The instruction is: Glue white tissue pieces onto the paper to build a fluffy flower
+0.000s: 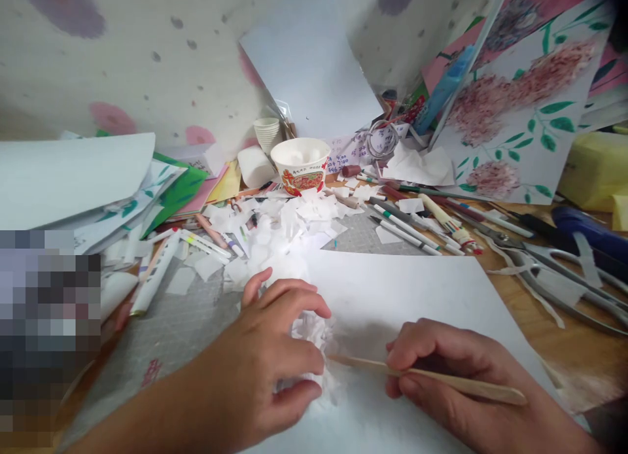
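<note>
Your left hand [275, 349] curves over a tuft of crumpled white paper [314, 331], which lies on the left part of a large white sheet [407, 290]; its fingers are bent and spread about the tuft, though you cannot tell whether they grip it. Your right hand [451, 375] has its fingers pinched on a flat wooden stick [466, 384], whose narrow tip points left, right beside the tuft. Beyond the sheet, white scraps [279, 222] lie heaped before a printed bowl [305, 173]. Scissors [564, 300] rest on the desk [549, 333] at right.
</note>
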Tool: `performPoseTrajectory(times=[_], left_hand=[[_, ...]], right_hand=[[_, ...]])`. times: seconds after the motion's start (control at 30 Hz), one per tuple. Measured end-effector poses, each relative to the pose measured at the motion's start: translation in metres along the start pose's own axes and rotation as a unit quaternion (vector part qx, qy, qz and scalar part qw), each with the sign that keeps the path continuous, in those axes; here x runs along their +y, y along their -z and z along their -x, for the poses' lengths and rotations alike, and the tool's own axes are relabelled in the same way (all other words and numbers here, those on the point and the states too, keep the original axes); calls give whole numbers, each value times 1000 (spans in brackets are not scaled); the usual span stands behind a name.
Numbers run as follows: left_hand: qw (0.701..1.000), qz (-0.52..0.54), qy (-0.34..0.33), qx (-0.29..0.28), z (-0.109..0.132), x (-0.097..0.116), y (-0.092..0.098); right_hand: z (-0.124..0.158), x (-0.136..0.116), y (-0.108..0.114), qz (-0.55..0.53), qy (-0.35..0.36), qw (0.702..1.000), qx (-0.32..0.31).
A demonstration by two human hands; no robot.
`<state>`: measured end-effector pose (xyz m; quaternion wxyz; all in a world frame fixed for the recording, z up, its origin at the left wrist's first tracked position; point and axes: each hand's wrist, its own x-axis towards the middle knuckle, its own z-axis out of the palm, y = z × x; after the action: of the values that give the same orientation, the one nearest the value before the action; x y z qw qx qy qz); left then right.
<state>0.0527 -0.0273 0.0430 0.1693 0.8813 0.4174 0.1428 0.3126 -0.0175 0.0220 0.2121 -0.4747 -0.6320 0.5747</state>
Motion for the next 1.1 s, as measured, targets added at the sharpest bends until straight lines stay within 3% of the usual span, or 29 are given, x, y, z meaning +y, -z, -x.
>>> performPoseTrajectory(times=[0.07,0.2,0.43,0.73,0.93,1.1], left_hand=[[1000,0,-3,0,1,-1,1],[1000,11,-2,0,1,-3,2],[1000,21,0,-1,0,-2,2],[999,37,5,-23,-1,-1,4],[997,62,31,-33,-2,-2,2],[996,69,41,-46,-2,-4,2]], right_hand=[[-1,-1,-1,18,10,1000,3],[3,-4,-3,-13,9,997,69],[1,-2,-5,75,50,996,1],[-4,-2,-3,95,37,995,14],[3,-4,-5,7,-6,998,61],[-1,1,-1,74,40,996,13]])
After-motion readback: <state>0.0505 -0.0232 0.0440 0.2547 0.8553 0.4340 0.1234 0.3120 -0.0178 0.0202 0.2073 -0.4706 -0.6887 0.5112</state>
